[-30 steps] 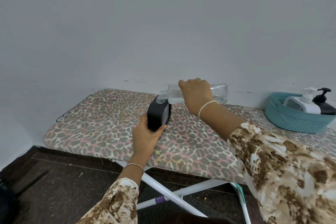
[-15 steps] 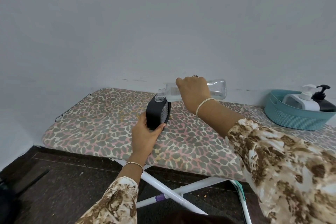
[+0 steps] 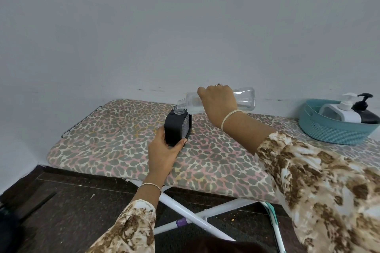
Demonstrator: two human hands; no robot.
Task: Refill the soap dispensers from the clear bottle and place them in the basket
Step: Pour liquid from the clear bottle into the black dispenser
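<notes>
R hand [image 3: 218, 100] holds bottle [image 3: 244, 100] sideways, L hand [image 3: 164, 152] grips dispenser [image 3: 174, 127]

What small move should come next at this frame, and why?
Probably tip the clear bottle a little steeper. The right hand holds it almost level, its neck at the open top of the black dispenser, and liquid sits pooled near the neck. The left hand grips the dispenser on the ironing board.

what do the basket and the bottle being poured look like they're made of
The basket looks like moulded plastic, matte teal, with a woven-look perforated wall. The clear bottle is probably glossy plastic: see-through with bright highlights, though glass is possible.
</notes>
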